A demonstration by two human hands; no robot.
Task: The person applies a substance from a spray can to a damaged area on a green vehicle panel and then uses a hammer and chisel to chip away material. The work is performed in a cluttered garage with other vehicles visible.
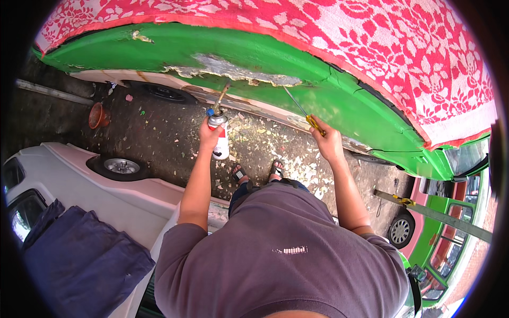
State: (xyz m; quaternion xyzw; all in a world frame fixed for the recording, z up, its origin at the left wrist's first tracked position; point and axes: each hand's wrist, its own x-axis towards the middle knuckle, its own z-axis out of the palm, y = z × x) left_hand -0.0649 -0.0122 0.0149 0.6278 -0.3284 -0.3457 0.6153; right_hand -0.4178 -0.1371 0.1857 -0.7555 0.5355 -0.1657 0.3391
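Note:
My left hand [211, 133] is closed around a gas torch, a white and red canister [221, 143] with a brass nozzle [221, 97] pointing up at the green car body [175, 47]. In my right hand [330, 142] I grip a screwdriver [315, 124] by its yellow handle. Its thin metal shaft reaches toward the lower edge of a bare, peeled patch [222, 66] on the green panel. Ragged paint edges this patch. Whether a flame burns at the nozzle I cannot make out.
A red and white floral cloth [371, 47] covers the green car's upper part. Paint flakes [302, 159] litter the ground around my feet. Behind me on the left stands a white and pink car [106, 185] with a dark cloth [85, 259]. An orange pot [97, 115] and a metal bar [435, 214] are nearby.

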